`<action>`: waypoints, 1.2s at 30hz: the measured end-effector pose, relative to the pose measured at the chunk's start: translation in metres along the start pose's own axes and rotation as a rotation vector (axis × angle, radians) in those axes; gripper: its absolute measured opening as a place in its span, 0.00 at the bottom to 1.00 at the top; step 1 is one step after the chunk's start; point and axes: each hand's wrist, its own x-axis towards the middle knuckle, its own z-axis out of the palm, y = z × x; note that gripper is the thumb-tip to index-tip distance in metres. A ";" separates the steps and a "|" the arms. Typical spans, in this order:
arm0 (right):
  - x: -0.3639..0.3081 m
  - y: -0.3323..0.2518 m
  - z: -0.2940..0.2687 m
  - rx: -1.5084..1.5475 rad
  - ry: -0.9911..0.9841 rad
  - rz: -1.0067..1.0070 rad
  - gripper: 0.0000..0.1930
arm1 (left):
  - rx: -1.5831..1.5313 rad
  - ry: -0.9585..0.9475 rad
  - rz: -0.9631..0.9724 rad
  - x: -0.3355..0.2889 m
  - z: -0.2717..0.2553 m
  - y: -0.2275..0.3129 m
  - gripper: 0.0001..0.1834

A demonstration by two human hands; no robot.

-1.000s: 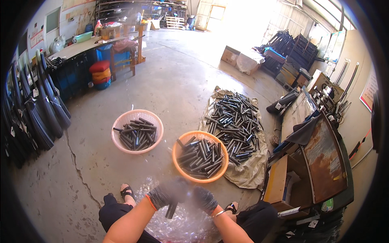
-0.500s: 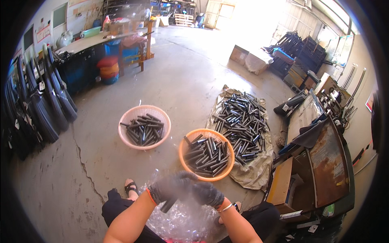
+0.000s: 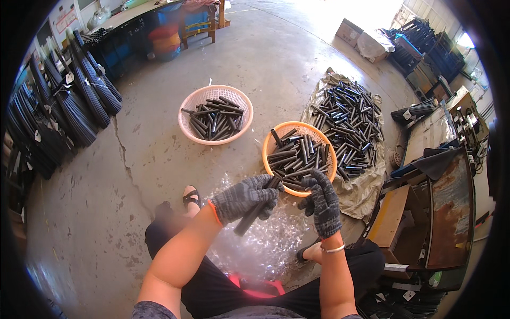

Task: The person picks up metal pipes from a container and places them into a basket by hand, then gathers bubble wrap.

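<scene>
My left hand (image 3: 245,199), in a grey knit glove with an orange cuff, is closed around a short black tube (image 3: 249,217). The tube slants, its lower end toward me and its upper end by my fingers. My right hand (image 3: 323,206), gloved alike, is raised at the near rim of an orange basket (image 3: 266,159). Its fingers are partly bent, the thumb apart from them, and I see nothing between them. Similar black tubes (image 3: 297,154) fill that basket. Shiny clear shreds (image 3: 260,242) lie on the floor below my hands.
A pink basket (image 3: 184,123) with fewer tubes stands to the left. At the right, a heap of tubes (image 3: 348,125) lies on a tan sheet (image 3: 357,199). Bundled black strips (image 3: 79,106) stand far left; a rusty-panelled cabinet (image 3: 443,212) and a cardboard box (image 3: 387,218) are right.
My hands, close together before, are now apart, the right one raised beside the orange basket. The left still holds the tube. My view has tipped down, and the baskets appear higher and farther right.
</scene>
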 end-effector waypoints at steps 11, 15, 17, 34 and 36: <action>0.002 0.238 -0.069 -0.686 -0.206 0.260 0.14 | 0.024 -0.045 -0.039 0.004 0.013 -0.001 0.12; 0.007 0.221 -0.097 -0.901 -0.260 0.044 0.18 | 0.152 0.024 -0.045 -0.001 0.005 -0.004 0.15; -0.002 0.101 -0.027 -0.123 -0.020 0.181 0.18 | 0.144 0.019 -0.087 -0.002 -0.006 -0.014 0.14; -0.012 0.021 0.031 0.150 -0.493 0.152 0.21 | 0.323 0.029 -0.047 0.010 0.001 -0.008 0.17; -0.012 0.076 0.020 -0.402 -0.196 -0.278 0.13 | 0.275 0.019 -0.044 0.011 0.000 -0.006 0.18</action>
